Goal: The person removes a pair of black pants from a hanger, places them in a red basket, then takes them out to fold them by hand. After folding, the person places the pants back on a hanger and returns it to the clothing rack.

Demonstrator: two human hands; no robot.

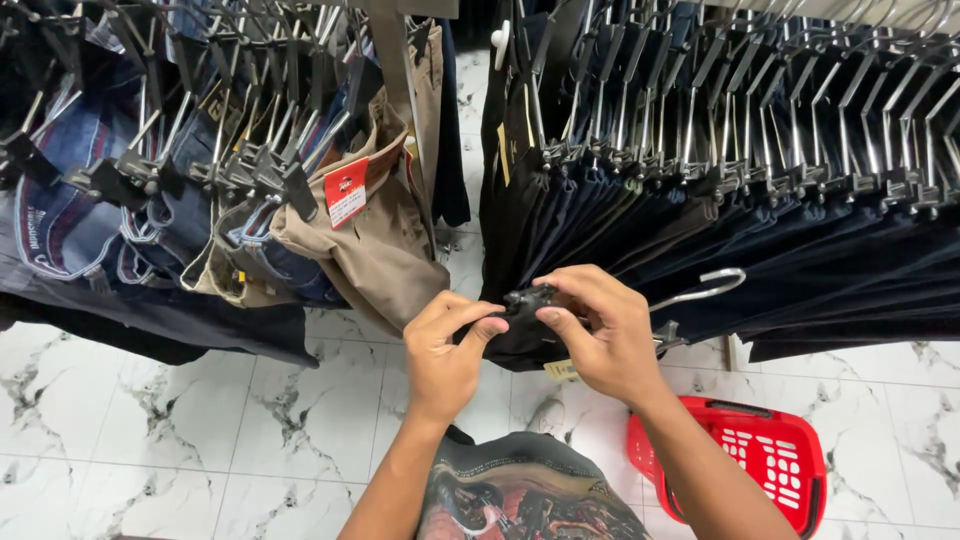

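Both my hands meet at the waistband of a dark pair of trousers [520,340] clipped to a metal hanger [700,285]. My left hand [447,350] pinches the left end of the black clip bar [528,297]. My right hand [600,335] grips the same bar from the right, fingers curled over it. The hanger's silver hook sticks out to the right, free of the rail. A small yellowish tag [560,370] hangs below the trousers.
A rack of dark navy trousers [780,230] hangs at the right. At the left hang jeans [90,220] and khaki trousers [380,250] with a red and white tag [347,190]. A red plastic basket [770,455] stands on the white marble floor [150,420].
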